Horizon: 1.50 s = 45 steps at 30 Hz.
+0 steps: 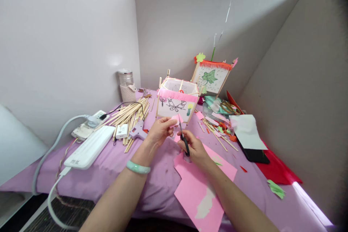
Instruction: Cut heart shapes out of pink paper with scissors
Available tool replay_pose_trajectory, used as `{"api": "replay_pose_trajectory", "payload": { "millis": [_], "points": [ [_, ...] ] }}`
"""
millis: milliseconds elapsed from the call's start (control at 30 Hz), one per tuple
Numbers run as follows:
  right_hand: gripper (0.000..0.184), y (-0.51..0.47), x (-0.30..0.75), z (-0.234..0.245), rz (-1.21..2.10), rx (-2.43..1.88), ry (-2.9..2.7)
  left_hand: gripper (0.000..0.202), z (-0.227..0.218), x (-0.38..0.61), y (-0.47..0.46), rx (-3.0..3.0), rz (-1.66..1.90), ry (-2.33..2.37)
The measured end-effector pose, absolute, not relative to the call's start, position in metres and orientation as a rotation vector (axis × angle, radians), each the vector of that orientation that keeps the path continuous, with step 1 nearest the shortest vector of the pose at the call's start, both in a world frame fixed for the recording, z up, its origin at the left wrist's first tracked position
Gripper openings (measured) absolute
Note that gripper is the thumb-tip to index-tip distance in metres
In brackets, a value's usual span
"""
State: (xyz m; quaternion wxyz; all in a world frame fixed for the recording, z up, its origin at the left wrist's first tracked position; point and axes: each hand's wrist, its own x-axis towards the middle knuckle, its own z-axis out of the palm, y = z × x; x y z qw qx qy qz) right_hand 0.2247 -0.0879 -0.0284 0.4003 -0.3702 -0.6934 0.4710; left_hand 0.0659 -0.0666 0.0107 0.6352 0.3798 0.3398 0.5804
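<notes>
Between the thumb and fingers of my left hand (161, 129) is a small piece of pink paper (176, 119). My right hand (193, 145) grips black-handled scissors (185, 145), their blades pointing up and touching or overlapping the pink piece. Beneath my right hand and forearm lies a large pink paper sheet (190, 192) with cut edges and a pale torn patch. Just beyond my hands stands a lantern of sticks and white paper (174, 107), with line drawings and a pink fringe along its top.
Behind stands a second lantern (212, 76) with an orange fringe and green leaf. Left are wooden sticks (130, 114), a glue gun (138, 130), a white power bank (89, 146), a power strip (94, 127) and a glass jar (126, 85). Right are paper scraps (225, 128), a dark phone (255, 155) and red sheet (280, 170).
</notes>
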Motion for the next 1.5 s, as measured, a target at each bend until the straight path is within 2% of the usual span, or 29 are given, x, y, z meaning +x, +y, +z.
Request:
{"api": "replay_pose_trajectory", "payload": {
  "millis": [433,1500],
  "points": [
    [0.028,-0.092,0.235,-0.017,1.397,-0.935,-1.747,0.025,0.012,0.054,-0.065,1.059,1.252,0.862],
    [0.031,-0.083,0.256,-0.016,1.255,-0.924,-1.976,0.018,0.011,0.036,-0.062,1.304,1.073,0.936]
  ]
}}
